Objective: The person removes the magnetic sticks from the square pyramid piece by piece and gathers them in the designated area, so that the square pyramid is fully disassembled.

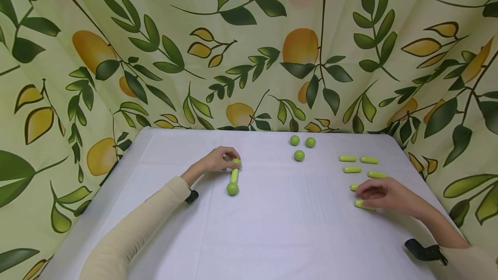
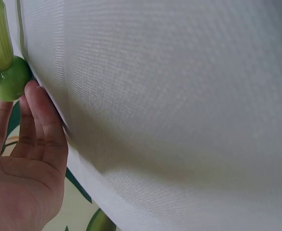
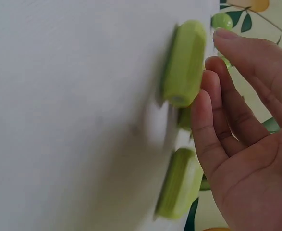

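Observation:
On the white cloth, two glossy green balls join the ends of a light green ribbed rod (image 1: pixel 234 176). My left hand (image 1: pixel 218 159) holds the far ball (image 2: pixel 12 79) between thumb and fingers. The near ball (image 1: pixel 232 189) rests free on the cloth. Over at the right, my right hand (image 1: pixel 393 194) hovers over loose green rods with its fingers loosely bent. In the right wrist view its fingertips are right beside one rod (image 3: pixel 185 62), with the thumb apart from it. Another rod (image 1: pixel 353 187) is partly covered by this hand in the head view.
Three loose green balls, one of them the nearest ball (image 1: pixel 299 155), sit at the back of the table, right of centre. Several more rods, such as this rod (image 1: pixel 352 169), lie beyond my right hand. A leaf-and-fruit patterned curtain (image 1: pixel 256 55) hangs around the table's back and sides.

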{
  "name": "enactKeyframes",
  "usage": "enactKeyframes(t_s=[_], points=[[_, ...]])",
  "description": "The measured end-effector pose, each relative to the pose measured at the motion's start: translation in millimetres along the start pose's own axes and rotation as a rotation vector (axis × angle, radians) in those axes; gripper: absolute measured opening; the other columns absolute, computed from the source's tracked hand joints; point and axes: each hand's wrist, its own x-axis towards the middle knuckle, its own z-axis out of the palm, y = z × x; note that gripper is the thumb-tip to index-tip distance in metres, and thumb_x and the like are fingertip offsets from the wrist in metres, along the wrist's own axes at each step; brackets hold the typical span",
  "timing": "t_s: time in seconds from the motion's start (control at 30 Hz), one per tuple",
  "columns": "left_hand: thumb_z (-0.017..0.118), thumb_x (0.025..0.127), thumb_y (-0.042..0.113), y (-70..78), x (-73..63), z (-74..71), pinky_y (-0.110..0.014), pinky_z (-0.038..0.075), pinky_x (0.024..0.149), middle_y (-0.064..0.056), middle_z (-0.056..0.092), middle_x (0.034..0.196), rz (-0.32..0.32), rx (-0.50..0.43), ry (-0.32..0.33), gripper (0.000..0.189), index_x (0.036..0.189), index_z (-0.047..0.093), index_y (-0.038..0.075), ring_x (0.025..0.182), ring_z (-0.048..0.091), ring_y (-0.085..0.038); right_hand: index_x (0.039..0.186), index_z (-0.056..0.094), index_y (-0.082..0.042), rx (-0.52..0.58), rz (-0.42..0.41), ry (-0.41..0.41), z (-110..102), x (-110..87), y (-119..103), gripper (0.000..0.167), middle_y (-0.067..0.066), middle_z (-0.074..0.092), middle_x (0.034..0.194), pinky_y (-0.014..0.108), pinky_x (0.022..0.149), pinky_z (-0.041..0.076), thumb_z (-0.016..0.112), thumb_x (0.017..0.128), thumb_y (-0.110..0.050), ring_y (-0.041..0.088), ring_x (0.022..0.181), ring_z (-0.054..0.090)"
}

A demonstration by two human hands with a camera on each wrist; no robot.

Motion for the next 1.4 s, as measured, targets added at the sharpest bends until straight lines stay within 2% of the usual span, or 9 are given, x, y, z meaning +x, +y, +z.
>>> enactKeyframes(t_s=[0.13,0.37,0.63,0.93,1.17,1.4], points=[[0.078,0.093,0.017,-0.9,1.2,0.7,-0.031,0.055,0.072,-0.005,0.066,0.11,-0.019,0.0,-0.005,0.022,0.11,0.07,0.006,0.094,0.06,-0.021,0.112,0.07,0.004,0.003,-0.016,0.006,2.3,13.1,-4.5,0.026,0.018,0.07,0.107,0.023,0.079,0.055,0.078,0.087,0.003,0.018,0.097,0.069],[0.078,0.092,0.017,-0.8,1.7,2.3,-0.031,0.055,0.073,-0.005,0.066,0.11,-0.034,-0.002,-0.006,0.022,0.11,0.07,0.007,0.095,0.06,-0.022,0.112,0.07,0.004,-0.022,0.017,0.007,7.9,41.8,-10.1,0.026,0.019,0.07,0.109,0.024,0.081,0.055,0.078,0.089,-0.003,0.023,0.098,0.069],[0.078,0.093,0.016,0.1,3.1,3.0,-0.031,0.055,0.073,-0.006,0.066,0.11,-0.009,-0.001,-0.007,0.021,0.109,0.069,0.006,0.095,0.06,-0.022,0.112,0.069,0.006,0.015,0.005,0.019,13.1,69.5,-12.4,0.026,0.02,0.069,0.108,0.025,0.082,0.055,0.078,0.089,-0.001,0.03,0.097,0.068],[0.078,0.092,0.016,2.7,3.0,2.4,-0.031,0.054,0.072,-0.005,0.066,0.109,-0.01,0.0,-0.005,0.021,0.109,0.07,0.006,0.096,0.059,-0.022,0.114,0.07,0.004,0.039,0.023,0.028,17.5,89.3,-11.0,0.026,0.017,0.07,0.11,0.023,0.086,0.053,0.077,0.09,-0.002,0.034,0.101,0.066],[0.078,0.093,0.017,0.4,3.3,2.6,-0.03,0.053,0.075,-0.005,0.066,0.109,-0.012,0.021,-0.004,0.021,0.109,0.07,0.007,0.098,0.059,-0.022,0.115,0.069,0.007,0.101,0.025,0.03,23.0,101.0,-9.9,0.027,0.022,0.069,0.111,0.025,0.086,0.054,0.076,0.089,0.003,0.037,0.102,0.065],[0.078,0.092,0.017,1.6,2.1,1.9,-0.031,0.052,0.075,-0.004,0.067,0.108,-0.001,0.046,0.003,0.021,0.109,0.07,0.007,0.098,0.058,-0.022,0.114,0.07,0.007,0.089,0.012,0.01,29.6,115.2,-10.5,0.027,0.021,0.07,0.11,0.026,0.087,0.054,0.077,0.089,0.003,0.03,0.101,0.066]])
